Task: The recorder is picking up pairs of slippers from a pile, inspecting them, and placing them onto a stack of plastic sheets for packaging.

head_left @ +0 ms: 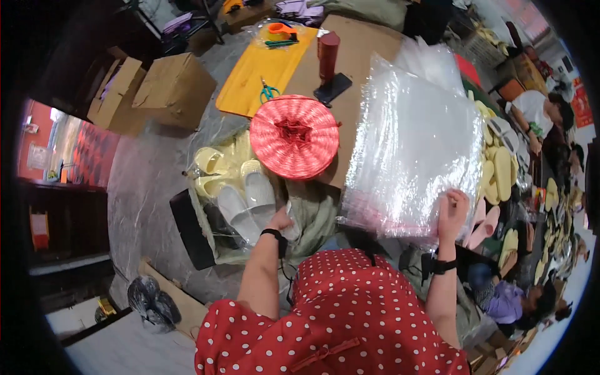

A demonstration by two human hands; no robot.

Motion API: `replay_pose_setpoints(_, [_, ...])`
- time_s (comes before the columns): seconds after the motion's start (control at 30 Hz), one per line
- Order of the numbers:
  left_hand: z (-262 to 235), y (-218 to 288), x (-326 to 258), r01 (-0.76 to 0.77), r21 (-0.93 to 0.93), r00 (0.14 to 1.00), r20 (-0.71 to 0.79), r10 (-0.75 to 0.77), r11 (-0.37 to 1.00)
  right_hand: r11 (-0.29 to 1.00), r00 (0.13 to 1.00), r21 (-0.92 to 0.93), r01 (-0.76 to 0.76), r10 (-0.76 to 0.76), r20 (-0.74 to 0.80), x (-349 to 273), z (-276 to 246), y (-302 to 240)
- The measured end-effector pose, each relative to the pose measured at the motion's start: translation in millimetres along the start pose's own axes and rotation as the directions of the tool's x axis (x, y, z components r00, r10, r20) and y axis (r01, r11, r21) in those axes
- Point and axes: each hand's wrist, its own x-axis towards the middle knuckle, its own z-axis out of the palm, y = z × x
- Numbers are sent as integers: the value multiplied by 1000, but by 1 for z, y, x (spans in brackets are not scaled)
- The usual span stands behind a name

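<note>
My left hand (280,220) is low beside an open sack, its fingers closed around a pale grey slipper (292,229) that is partly hidden. Next to it in the sack lie a pair of grey slippers (236,210) and some pale yellow slippers (212,161). On the right, my right hand (454,210) rests at the near edge of a thick stack of clear plastic bags (412,140), its fingers apart and slightly bent. A large roll of red plastic twine (294,161) stands between the sack and the bags.
Teal-handled scissors (269,92) lie on an orange sheet (247,75), near a dark red cylinder (328,56) and a black phone (333,88). Cardboard boxes (175,87) stand at left. More yellow slippers (500,172) and pink slippers (483,226) lie at right, with other people beyond.
</note>
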Motion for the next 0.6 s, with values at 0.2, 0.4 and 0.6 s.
replay_pose_setpoints(0.2, [7,94,-2,103,114,994,17,-105,988,999,999,-39,-8,6,-51,-2,-11,7])
replay_pose_setpoints(0.4, [-8,45,-23,-277,236,914,-234,331,931,999,1000,45,-11,11,-7,3,-9,10])
replay_pose_setpoints(0.6, [-35,65,-78,118,-597,993,52,-108,793,982,981,128,135,-115,-154,4,-94,24])
